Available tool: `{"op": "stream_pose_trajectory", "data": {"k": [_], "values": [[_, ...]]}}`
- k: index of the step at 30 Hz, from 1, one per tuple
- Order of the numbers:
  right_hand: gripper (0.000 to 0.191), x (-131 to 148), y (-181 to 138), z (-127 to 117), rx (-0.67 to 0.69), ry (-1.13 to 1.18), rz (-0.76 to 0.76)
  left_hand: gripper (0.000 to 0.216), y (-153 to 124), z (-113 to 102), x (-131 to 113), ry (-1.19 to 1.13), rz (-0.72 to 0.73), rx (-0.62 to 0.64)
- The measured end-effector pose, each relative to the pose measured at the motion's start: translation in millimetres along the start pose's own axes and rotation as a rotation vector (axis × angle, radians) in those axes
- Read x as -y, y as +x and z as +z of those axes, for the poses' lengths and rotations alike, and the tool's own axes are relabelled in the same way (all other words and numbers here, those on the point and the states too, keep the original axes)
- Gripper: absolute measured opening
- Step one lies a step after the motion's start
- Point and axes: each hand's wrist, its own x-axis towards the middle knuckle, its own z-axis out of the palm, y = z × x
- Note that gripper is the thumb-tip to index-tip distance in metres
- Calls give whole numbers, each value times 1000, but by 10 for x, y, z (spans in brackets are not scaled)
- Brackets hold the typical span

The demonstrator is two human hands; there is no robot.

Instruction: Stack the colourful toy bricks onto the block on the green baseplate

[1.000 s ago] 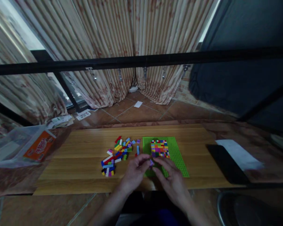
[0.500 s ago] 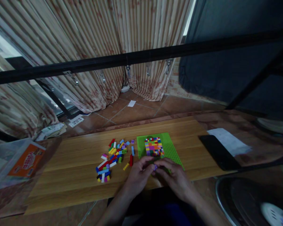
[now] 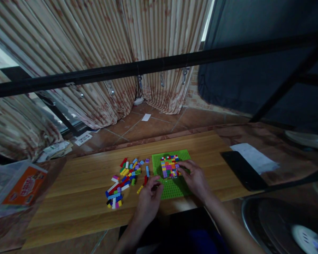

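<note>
Right hand point(image 3: 194, 175) pinching purple brick point(image 3: 177, 165) at multicoloured block point(image 3: 169, 165), left hand point(image 3: 149, 195) half-curled, empty

Multicoloured brick block point(image 3: 169, 165), on green studded baseplate point(image 3: 174, 189); purple brick point(image 3: 177, 165), at block's right edge

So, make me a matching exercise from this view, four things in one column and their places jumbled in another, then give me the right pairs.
Things
1. flat green studded baseplate
2. multicoloured plastic brick panel
3. flat black rectangular slab
4. clear plastic box with an orange label

Places
A. beside the white paper
B. left of the wooden table
C. underneath the brick panel
D. at the fingers of the right hand

Pairs: 1-C, 2-D, 3-A, 4-B
</note>
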Motion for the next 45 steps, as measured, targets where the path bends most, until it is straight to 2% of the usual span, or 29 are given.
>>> {"op": "stream_pose_trajectory", "data": {"k": [9,17,24,27,37,45], "values": [[20,-2,-5,39,-30,2,17,22,10,-22,29,59,49,-9],[23,-23,-6,59,-26,107,51,24,3,-50,66,67,56,18],[38,-107,9,121,-166,254,283,25,7,-52,122,31,42,28],[44,-140,33,201,-151,297,327,23,8,-42,151,0,47,12],[47,-143,29,326,-120,226,305,19,-4,-20,184,15,103,-15],[47,-115,-19,355,-149,23,168,19,-18,-7,178,15,121,-15]]}}
